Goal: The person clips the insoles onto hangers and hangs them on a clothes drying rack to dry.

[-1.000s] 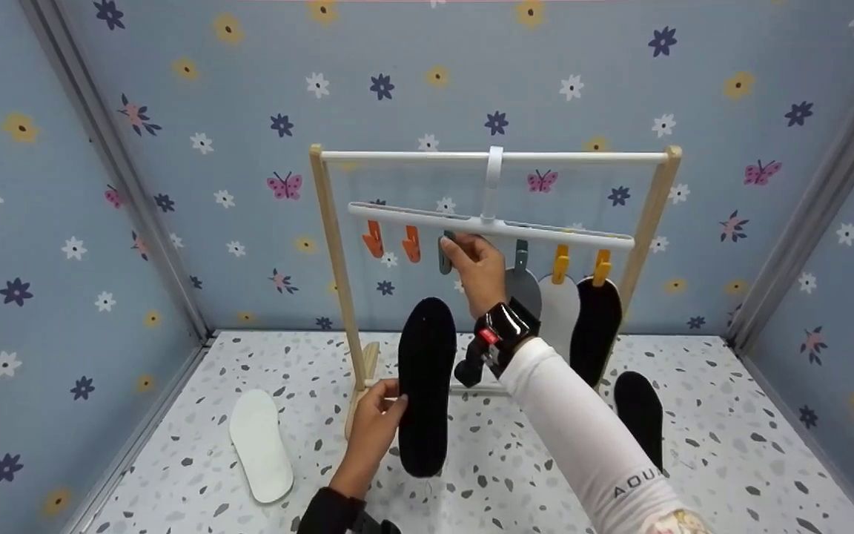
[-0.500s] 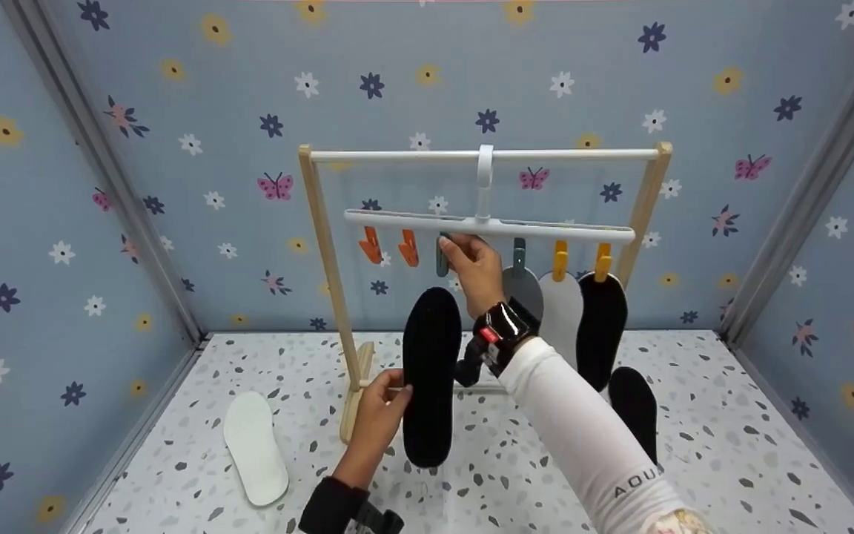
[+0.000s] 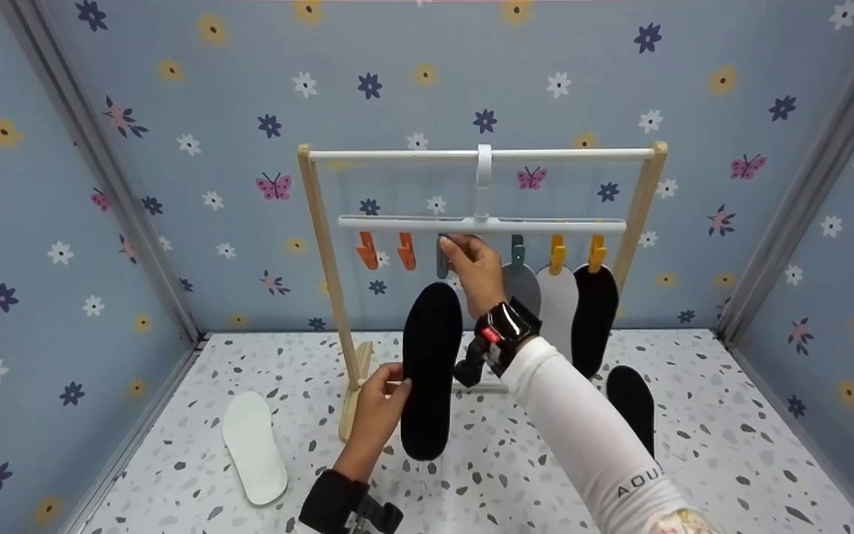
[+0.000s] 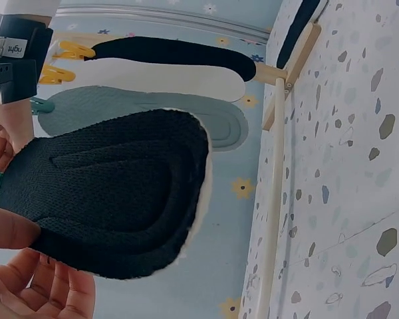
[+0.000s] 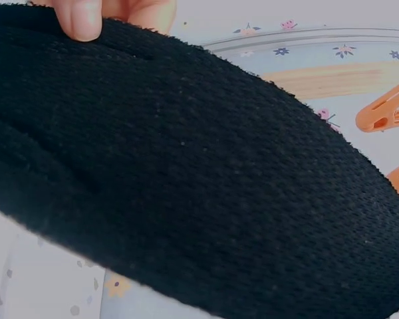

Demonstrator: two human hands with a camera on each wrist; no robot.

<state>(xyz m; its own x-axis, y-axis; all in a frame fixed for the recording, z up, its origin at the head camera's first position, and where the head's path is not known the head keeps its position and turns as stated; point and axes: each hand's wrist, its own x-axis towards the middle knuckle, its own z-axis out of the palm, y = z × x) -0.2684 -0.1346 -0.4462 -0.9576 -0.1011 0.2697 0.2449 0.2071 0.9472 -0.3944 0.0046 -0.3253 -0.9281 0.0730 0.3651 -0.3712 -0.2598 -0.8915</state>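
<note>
A black insole [image 3: 431, 371] is held upright in the air above the middle of the worktop [image 3: 531, 482], its rounded top end leaning slightly to the right. The left hand [image 3: 379, 406] pinches it by its left edge, thumb on the front and fingers behind. Just above its top end, the right hand [image 3: 477, 268] pinches a green clip [image 3: 442, 258] between thumb and fingers; whether clip and insole touch cannot be told.

That clip is on a white hanger [image 3: 397, 222], hooked over the top bar of a wooden rack [image 3: 310, 193] that stands toward the worktop's far edge. To the left of the pinched clip, two orange clips [image 3: 406, 252] hang with nothing in them. To its right, a second green clip [image 3: 518, 254] bears a grey insole [image 3: 523, 282], and two yellow clips [image 3: 557, 256] bear a white one and, outermost, another black one, all three hanging side by side.

On the worktop, a loose white insole [image 3: 255, 449] lies near the left edge, pointing lengthwise from the far side to the near. Toward the right edge lies a loose black insole [image 3: 631, 400], partly hidden by the white sleeve [image 3: 575, 423] of the right arm. Behind the far edge rises a blue wall [image 3: 204, 44] patterned with flowers and butterflies.
</note>
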